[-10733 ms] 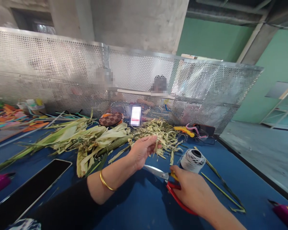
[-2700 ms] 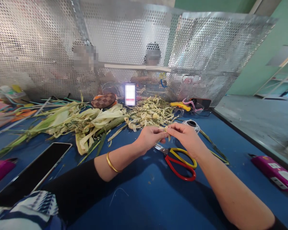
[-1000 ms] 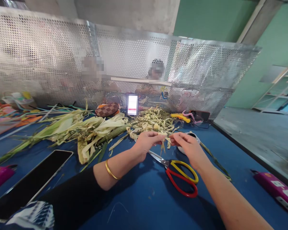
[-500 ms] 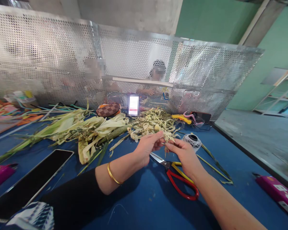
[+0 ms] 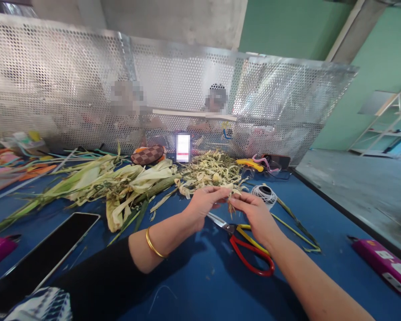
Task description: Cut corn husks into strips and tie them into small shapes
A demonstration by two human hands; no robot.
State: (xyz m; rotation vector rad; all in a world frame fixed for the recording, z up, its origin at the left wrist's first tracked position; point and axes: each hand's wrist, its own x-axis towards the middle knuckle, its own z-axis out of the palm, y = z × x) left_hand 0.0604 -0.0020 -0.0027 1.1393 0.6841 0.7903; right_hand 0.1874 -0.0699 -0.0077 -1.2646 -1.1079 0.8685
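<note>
Between both hands is a small corn husk piece [image 5: 231, 207], pale at the top with a thin brownish tail hanging down. My left hand [image 5: 205, 203] is closed, thumb and fingers pinching its upper left side. From the right, my right hand [image 5: 254, 214] pinches the same piece with thumb and forefinger. Fingers hide much of it. Just below lie scissors [image 5: 234, 231] with one red and one yellow handle, blades toward the left. Behind the hands rises a heap of shredded, twisted husk pieces [image 5: 214, 169]. A spool of white cord [image 5: 265, 195] stands beside my right hand.
Loose corn husks [image 5: 137, 180] spread across the left of the blue table [image 5: 194, 285]. A dark-screened phone [image 5: 47, 249] lies at front left. Purple packs [image 5: 384, 263] sit at both sides. Behind stands a perforated metal screen [image 5: 183, 71], with people beyond. A lit phone [image 5: 183, 147] leans there.
The view has shifted slightly. Fingers of my left hand have moved a little over the top of the husk piece, covering more of it. Both hands keep their pinch.
</note>
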